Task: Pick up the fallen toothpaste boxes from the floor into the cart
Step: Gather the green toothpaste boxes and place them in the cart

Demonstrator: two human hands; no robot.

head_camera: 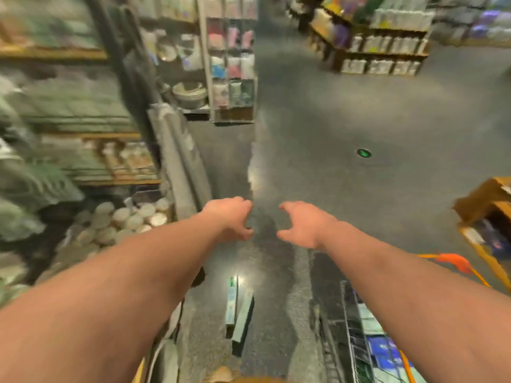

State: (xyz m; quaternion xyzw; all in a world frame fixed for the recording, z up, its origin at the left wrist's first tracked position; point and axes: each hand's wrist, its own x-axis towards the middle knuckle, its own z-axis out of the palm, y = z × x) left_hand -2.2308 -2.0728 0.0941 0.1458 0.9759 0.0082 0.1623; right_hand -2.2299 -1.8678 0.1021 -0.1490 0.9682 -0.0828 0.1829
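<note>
Head view: left fingers (241,203), right fingers (289,208) curled, empty.

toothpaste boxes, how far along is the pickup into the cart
Done: cannot tell; the cart holds packs too blurred to identify. In hand: nothing; the left hand and right hand reach forward, empty. Left: two toothpaste boxes lie on the floor beside the cart.

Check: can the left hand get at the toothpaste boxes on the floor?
Probably yes. The left hand holds nothing, and the toothpaste boxes lie uncovered on the floor. It is stretched out past them, so it would have to draw back and down.
</note>
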